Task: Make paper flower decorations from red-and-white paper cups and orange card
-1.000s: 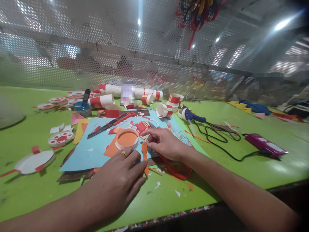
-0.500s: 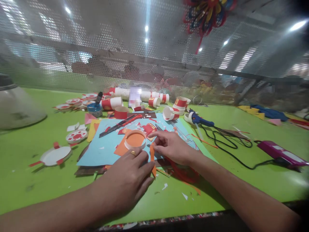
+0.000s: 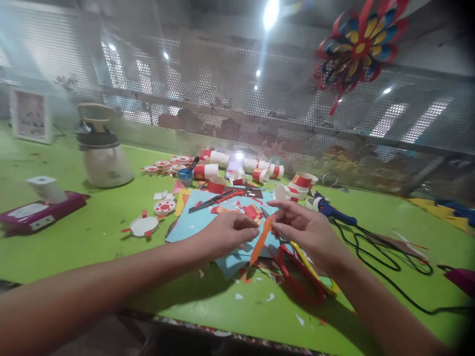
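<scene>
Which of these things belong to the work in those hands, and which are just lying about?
Seemingly part of the work:
- orange paper strip, at the fingertips of the right hand, with the left hand close by
- blue paper beneath
- red-handled scissors, within reach

Probably just lying about:
- white jug
- picture frame
- purple power strip at left

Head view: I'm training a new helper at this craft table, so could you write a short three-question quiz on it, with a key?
1. Multiple choice. The paper strip at the right hand's fingertips is: A) white; B) orange; C) blue.

2. True or false? The blue glue gun lies to the right of the light-blue paper.

3. Short answer. Which stands farther left in the view, the white-edged frame or the container with the looped handle?

Key: 1. B; 2. True; 3. The white-edged frame.
</scene>
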`<state>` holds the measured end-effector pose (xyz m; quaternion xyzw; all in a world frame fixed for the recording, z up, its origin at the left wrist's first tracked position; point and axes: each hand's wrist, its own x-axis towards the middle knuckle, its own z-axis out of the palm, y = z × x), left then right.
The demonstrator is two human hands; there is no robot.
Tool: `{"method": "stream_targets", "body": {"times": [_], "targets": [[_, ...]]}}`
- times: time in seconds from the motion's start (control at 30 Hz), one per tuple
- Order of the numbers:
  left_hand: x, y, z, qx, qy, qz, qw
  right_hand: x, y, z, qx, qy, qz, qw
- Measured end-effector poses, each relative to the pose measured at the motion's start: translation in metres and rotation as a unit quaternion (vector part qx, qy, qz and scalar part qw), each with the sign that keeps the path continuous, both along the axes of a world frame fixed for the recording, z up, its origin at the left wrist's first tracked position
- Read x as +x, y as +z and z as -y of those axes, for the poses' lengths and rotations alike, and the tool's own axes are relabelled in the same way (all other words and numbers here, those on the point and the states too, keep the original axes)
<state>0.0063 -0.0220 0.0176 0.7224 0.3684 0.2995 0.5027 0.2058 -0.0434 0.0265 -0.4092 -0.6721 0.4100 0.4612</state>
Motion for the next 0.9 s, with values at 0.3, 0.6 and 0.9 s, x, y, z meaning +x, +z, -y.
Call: {"method": "stream_targets", "body": {"times": [0.3, 0.6, 0.9], "targets": [[0.018, 0.004, 0.005, -0.066, 0.015, 0.091, 0.994, 0.002, 0.006, 0.006, 0.029, 0.013, 0.002, 0.999], [0.015, 0.003, -0.002, -0.066, 0.027, 0.101, 0.992, 0.007, 0.007, 0.002, 0.045, -0.033, 0.025, 0.998], [-0.010, -0.012, -0.043, -0.043, 0.157, 0.165, 0.973, 0.034, -0.010, -0.026, 0.127, -0.195, 0.184, 0.955]]}}
